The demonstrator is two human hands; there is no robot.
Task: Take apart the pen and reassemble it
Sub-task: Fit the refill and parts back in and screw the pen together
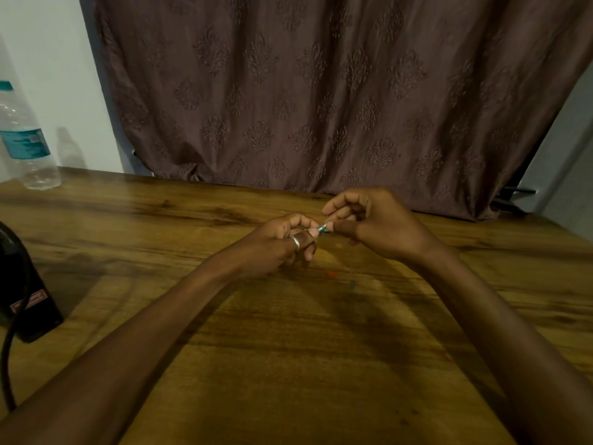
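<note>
The pen [322, 229] is held up just above the bench [288, 348], a little beyond its middle, and only a short teal and silvery stretch of it shows between the fingertips of the two hands; the rest is hidden or too blurred to make out. The left hand [282, 245] has its fingers curled in, with the thumb and forefinger pinching the near end of the pen, and a silver ring [295, 242] sits on one of its fingers. The right hand [375, 226] meets it from the other side, its thumb and forefinger closed on the far end of the pen while the other fingers curl loosely above. The fingertips of both hands almost touch around the pen. Both forearms reach in from the bottom corners and are bare. On the bench just nearer than the hands lies a small red bit [332, 273], and just beside it, to the right, a small green bit [352, 285]; what they are cannot be told. The bench is brown wood with a dark grain. At its far left corner stands a clear plastic bottle [27, 139] with a teal label and cap. At the left edge sits a black box [29, 303] with a black cable [8, 354] curving down past it. Behind the bench hangs a brown patterned curtain [321, 91], with a pale wall [48, 43] to its left.
</note>
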